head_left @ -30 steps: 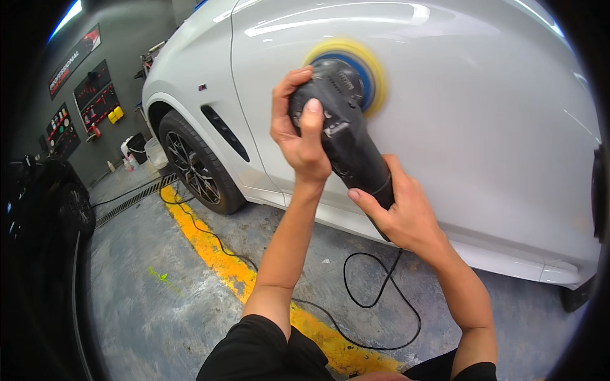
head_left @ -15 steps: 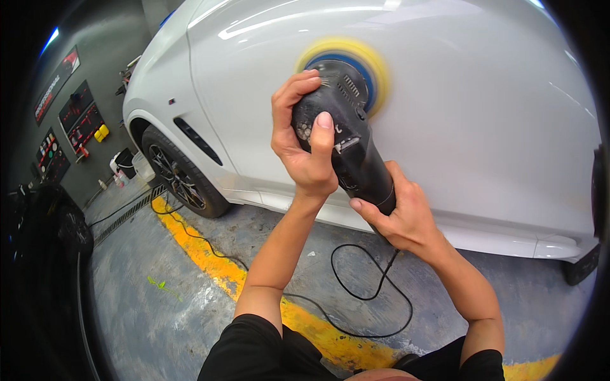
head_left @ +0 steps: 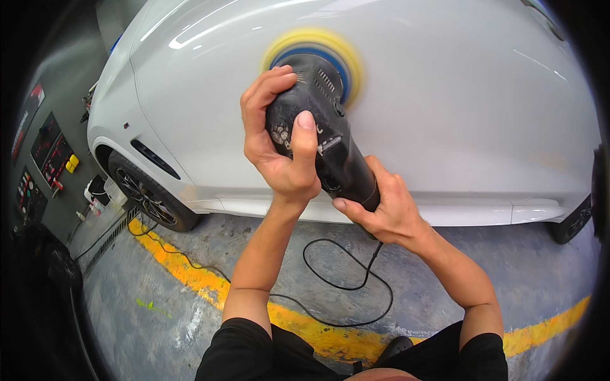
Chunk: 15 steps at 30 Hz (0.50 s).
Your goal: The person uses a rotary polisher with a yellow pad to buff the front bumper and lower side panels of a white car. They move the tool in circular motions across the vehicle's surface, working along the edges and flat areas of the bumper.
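Note:
Both my hands grip a black car polisher [head_left: 327, 136]. My left hand [head_left: 283, 140] wraps round its head, thumb on top and fingers over the far left side. Lower down, my right hand [head_left: 394, 206] is closed round the handle at its rear end. The polisher's yellow foam pad [head_left: 357, 70], on a blue backing plate [head_left: 345, 79], lies against the side of a white car [head_left: 457, 120]. The pad's outline is blurred as if spinning. A black power cord [head_left: 375, 257] leaves the handle's end and loops down onto the floor.
The car's front wheel [head_left: 149, 193] stands at left, with the sill [head_left: 470, 213] along the bottom of the door. Cord runs over the grey floor [head_left: 190, 311] and its yellow line [head_left: 171, 257]. A dark car [head_left: 47, 279] and a tool board [head_left: 52, 149] are at far left.
The polisher and both hands have shifted left in the view, the pad slightly upward too. The car and floor also appear shifted, as the view has turned. Both hands keep their grip.

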Motion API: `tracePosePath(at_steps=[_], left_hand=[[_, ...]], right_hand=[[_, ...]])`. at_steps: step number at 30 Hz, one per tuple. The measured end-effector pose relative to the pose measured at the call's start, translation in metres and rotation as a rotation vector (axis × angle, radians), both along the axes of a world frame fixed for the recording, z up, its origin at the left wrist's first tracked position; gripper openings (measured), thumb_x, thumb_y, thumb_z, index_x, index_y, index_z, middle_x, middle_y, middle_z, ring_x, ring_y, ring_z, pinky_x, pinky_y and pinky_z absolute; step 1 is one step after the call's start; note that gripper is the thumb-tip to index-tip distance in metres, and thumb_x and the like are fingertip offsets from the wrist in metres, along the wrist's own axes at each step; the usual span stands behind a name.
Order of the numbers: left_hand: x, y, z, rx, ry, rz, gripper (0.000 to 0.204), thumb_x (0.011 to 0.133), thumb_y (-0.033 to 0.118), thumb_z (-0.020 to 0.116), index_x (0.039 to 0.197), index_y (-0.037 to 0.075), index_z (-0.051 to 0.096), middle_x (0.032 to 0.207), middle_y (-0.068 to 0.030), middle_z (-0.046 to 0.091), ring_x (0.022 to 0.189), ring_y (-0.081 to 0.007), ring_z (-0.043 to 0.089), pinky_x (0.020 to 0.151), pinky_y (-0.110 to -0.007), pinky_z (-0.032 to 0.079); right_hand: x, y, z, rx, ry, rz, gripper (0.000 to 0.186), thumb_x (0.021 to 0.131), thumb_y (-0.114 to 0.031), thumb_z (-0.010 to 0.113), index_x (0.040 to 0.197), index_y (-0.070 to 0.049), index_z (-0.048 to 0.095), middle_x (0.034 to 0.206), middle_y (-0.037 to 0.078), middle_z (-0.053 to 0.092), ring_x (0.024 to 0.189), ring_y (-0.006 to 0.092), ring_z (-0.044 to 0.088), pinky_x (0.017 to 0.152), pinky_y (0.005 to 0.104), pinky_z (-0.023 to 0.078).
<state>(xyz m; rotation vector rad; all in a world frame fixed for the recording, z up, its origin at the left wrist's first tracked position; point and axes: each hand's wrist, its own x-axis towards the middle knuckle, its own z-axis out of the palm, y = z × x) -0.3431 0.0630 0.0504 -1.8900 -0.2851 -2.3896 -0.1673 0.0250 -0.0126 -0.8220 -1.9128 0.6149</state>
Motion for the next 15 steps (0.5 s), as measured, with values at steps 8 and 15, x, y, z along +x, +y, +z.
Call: tracePosePath(at_steps=[8,15], left_hand=[[0.023,0.000,-0.001,0.020,0.023,0.016,0.042,0.085,0.014,0.067,0.123,-0.003,0.066,0.132,-0.0224,0.061,0.127,-0.0341,0.058,0.113,-0.047,0.043],[0.036,0.004,-0.005,0.088,0.068,0.051,0.042,0.082,0.013,0.070,0.121,-0.002,0.067,0.128,-0.0222,0.062,0.124,-0.0352,0.059,0.109,-0.047,0.047]], right_hand=[[0.023,-0.003,0.001,-0.027,0.010,0.025,0.055,0.085,-0.040,0.085,0.113,0.002,0.062,0.083,0.016,0.074,0.075,0.0298,0.074,0.072,0.0402,0.057],[0.035,0.000,-0.013,0.009,0.068,0.045,0.052,0.085,-0.033,0.086,0.114,0.000,0.060,0.085,0.013,0.074,0.078,0.0236,0.074,0.075,0.0368,0.056]])
